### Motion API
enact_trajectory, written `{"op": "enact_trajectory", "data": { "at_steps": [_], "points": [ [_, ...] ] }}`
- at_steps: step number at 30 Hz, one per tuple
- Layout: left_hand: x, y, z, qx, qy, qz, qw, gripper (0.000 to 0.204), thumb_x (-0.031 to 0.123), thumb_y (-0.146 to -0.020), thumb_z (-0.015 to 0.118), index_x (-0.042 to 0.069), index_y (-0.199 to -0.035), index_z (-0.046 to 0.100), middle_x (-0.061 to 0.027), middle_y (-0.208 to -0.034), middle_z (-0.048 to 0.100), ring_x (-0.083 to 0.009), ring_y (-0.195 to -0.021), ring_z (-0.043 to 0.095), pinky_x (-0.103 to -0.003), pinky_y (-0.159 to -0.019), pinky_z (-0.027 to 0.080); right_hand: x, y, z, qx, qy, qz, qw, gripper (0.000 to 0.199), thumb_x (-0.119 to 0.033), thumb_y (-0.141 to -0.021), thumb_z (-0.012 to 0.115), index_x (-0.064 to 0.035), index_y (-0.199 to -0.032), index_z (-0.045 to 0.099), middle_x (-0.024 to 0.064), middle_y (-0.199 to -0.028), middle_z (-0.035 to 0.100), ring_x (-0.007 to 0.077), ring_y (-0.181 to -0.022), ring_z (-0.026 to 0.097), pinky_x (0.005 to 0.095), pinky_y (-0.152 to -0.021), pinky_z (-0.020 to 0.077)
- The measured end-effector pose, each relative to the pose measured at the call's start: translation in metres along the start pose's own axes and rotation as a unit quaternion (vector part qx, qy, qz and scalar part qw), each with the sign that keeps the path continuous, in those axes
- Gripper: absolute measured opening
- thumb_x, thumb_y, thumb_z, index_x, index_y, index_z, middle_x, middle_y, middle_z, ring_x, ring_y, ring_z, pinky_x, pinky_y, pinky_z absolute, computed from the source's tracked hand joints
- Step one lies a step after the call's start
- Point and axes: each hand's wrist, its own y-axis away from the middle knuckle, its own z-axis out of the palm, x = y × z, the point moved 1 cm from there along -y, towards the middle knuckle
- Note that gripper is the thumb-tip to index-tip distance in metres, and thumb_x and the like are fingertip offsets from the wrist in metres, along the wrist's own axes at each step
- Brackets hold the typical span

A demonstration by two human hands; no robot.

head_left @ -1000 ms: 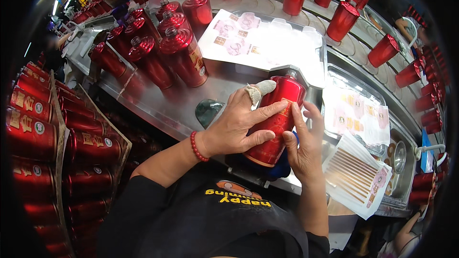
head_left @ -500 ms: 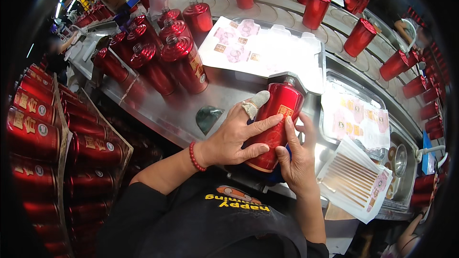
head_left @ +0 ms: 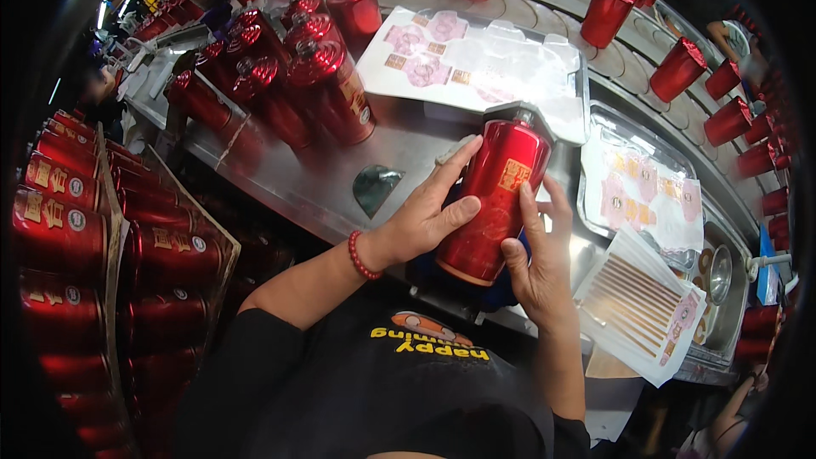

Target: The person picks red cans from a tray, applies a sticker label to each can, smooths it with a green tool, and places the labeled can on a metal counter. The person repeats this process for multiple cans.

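The bottle [head_left: 497,208] is in front of you, over the near side of the table [head_left: 404,140], tilted with its short neck pointing away from you and slightly right. It is shiny bright red, with a square gold label [head_left: 515,175] on the upper front, a darker patterned patch below and a thin gold line at the base. A dark angular piece shows behind its neck.

Your left hand [head_left: 425,212] lies along its left side, thumb and fingers spread apart; your right hand [head_left: 542,268] rests along its right side, thumb apart from the fingers. Neither grip is clamped around it.

Beyond the bottle lies a white sheet [head_left: 501,68] with pink and gold stickers; to the right, a sheet with brown strips [head_left: 631,308]. Other red bottles [head_left: 327,89] stand together to the left, and more ride the conveyor [head_left: 544,21].
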Motion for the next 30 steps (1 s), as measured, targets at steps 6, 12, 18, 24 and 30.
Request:
{"op": "enact_trajectory", "data": {
  "at_steps": [6,12,18,24,30],
  "points": [
    [-0.004,-0.002,0.005,0.007,0.099,0.014,0.995,0.076,0.038,-0.105,0.056,0.005,-0.162,0.019,-0.02,-0.164,0.024,-0.0292,-0.153,0.024,-0.04,-0.123,0.019,0.002,0.001,-0.002,-0.017,-0.008,0.024,1.0,0.061,-0.037,-0.099,0.063,-0.0109,-0.152,0.047,0.0196,-0.155,0.034,0.0283,-0.114,0.052,0.0398,-0.101,0.0473],
    [-0.003,0.0,-0.004,-0.023,-0.084,0.114,0.99,0.077,0.041,-0.102,0.06,0.011,-0.162,0.023,-0.0222,-0.167,0.017,-0.0359,-0.155,0.015,-0.044,-0.125,0.013,0.007,0.005,0.001,-0.011,-0.037,0.012,0.999,0.072,-0.041,-0.095,0.068,-0.0103,-0.155,0.042,0.02,-0.156,0.033,0.0294,-0.118,0.051,0.0404,-0.101,0.0484],
    [-0.008,-0.001,-0.007,-0.046,-0.026,0.087,0.995,0.084,0.042,-0.099,0.063,0.012,-0.163,0.018,-0.0219,-0.167,0.014,-0.0352,-0.156,0.012,-0.044,-0.125,0.012,0.013,0.006,-0.001,-0.023,-0.064,0.021,0.997,0.078,-0.044,-0.092,0.071,-0.0105,-0.156,0.041,0.0198,-0.157,0.031,0.0323,-0.126,0.051,0.0417,-0.103,0.0489],
    [-0.005,0.0,-0.009,-0.058,-0.058,0.091,0.992,0.089,0.044,-0.097,0.066,0.01,-0.163,0.016,-0.0191,-0.168,0.015,-0.0327,-0.156,0.012,-0.044,-0.125,0.011,0.006,0.007,-0.001,-0.033,-0.065,0.029,0.997,0.084,-0.046,-0.09,0.073,-0.0113,-0.157,0.038,0.02,-0.159,0.028,0.0352,-0.135,0.046,0.0461,-0.107,0.0475],
    [-0.006,0.0,-0.01,-0.064,-0.063,0.085,0.992,0.094,0.047,-0.097,0.065,0.006,-0.163,0.013,-0.0235,-0.167,0.013,-0.035,-0.156,0.01,-0.044,-0.125,0.01,0.014,0.006,-0.003,-0.042,-0.046,0.015,0.998,0.088,-0.05,-0.089,0.072,-0.0104,-0.158,0.035,0.0219,-0.16,0.026,0.039,-0.145,0.036,0.0473,-0.112,0.0422]
  ]
}}
